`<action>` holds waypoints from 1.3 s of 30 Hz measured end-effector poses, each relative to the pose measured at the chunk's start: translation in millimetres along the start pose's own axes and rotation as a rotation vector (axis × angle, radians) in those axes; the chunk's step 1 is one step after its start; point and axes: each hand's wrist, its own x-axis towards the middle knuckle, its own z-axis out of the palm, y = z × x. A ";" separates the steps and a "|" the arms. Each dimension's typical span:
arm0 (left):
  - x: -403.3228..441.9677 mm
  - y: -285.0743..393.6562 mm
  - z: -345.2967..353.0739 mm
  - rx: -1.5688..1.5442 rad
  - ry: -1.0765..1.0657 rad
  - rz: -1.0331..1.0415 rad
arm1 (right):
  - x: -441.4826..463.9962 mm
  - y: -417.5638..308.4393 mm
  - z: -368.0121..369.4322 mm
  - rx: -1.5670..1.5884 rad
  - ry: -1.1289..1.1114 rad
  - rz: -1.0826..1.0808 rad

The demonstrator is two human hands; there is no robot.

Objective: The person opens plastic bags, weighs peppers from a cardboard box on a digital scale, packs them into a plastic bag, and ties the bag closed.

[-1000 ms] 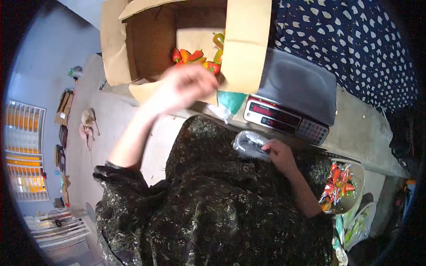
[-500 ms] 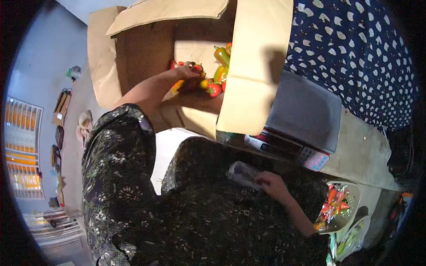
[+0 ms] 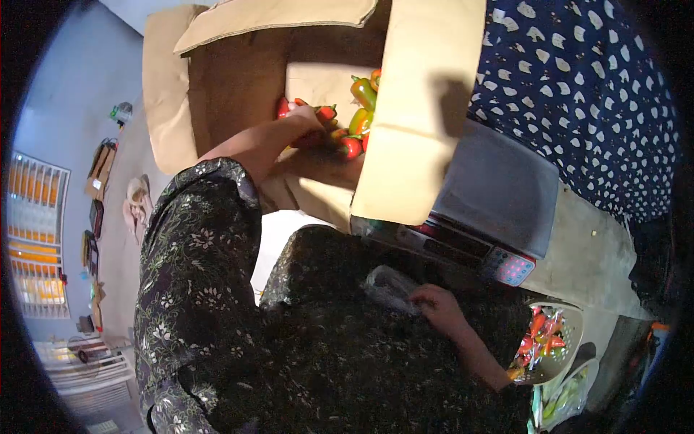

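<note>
Left hand (image 3: 306,123) reaches among peppers (image 3: 363,94) in cardboard box (image 3: 238,90), grip unclear; right hand (image 3: 439,307) pinches clear plastic packaging (image 3: 390,288). Lifting out would need clearing flap (image 3: 423,108).

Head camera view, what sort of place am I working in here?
Probably a spot where peppers are weighed and packed, perhaps at a shop or home: there's an electronic scale, an open cardboard box with loose peppers, and a basket holding peppers in clear plastic.

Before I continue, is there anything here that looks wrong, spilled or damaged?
One flap of the box juts over the scale, hiding part of its front panel, which looks awkward. I see no spill or damage.
</note>
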 end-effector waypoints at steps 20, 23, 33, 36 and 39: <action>-310.6 13.4 -132.6 -1.497 -0.316 0.379 | -15.1 -15.2 -7.5 0.135 0.098 -0.132; -358.7 4.4 -115.3 -1.702 -0.307 0.506 | -20.9 -24.5 -12.7 0.132 0.122 -0.248; -445.9 156.9 -89.7 -1.757 -0.948 0.921 | -16.2 -8.2 -1.4 0.102 0.200 -0.482; -440.4 234.6 -61.0 -1.336 -0.571 0.872 | -14.0 -0.1 -0.7 0.125 0.212 -0.462; -385.3 296.4 -15.8 -0.684 -0.293 0.983 | -8.2 12.4 1.3 0.117 0.223 -0.472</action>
